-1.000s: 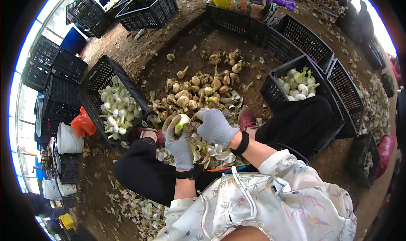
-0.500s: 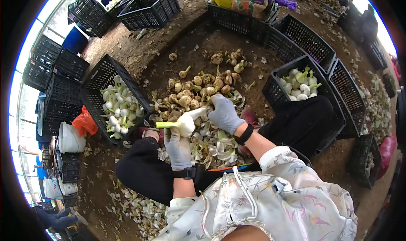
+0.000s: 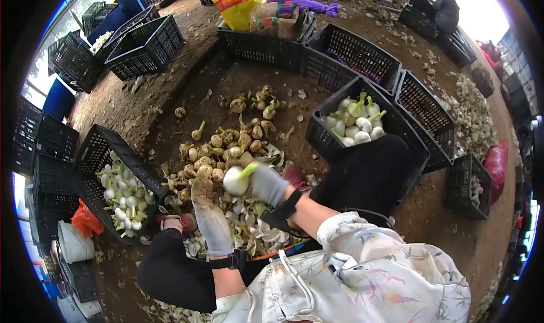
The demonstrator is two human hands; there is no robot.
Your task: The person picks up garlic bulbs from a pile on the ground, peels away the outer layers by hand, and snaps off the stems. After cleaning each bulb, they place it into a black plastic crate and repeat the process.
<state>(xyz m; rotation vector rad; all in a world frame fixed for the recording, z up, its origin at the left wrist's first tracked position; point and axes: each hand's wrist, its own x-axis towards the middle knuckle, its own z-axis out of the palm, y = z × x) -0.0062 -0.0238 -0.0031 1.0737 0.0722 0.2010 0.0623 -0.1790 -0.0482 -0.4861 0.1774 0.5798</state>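
My right hand (image 3: 267, 184), in a grey glove, is closed on a white peeled bulb (image 3: 237, 179) with a green stem, slightly blurred. To its left, my left hand (image 3: 211, 218), in a dirty glove, reaches to the edge of the unpeeled brown bulbs (image 3: 217, 141); its fingers point away from me, and whether they grip anything is unclear. Peeled skins (image 3: 258, 232) lie beneath and between my hands. A black crate of white bulbs (image 3: 126, 195) stands on the left, and another crate with larger white bulbs (image 3: 352, 120) stands on the right.
Black crates (image 3: 354, 53) line the far and right sides. A yellow bag (image 3: 238, 8) and a purple bundle (image 3: 306, 5) lie at the back. A white bucket (image 3: 73, 242) and an orange bag (image 3: 86, 220) are at left. A person (image 3: 447, 11) is at the far right.
The white bulb has passed from between both hands into my right hand. My left hand has let go of it and moved toward the brown bulbs. The view has shifted right.
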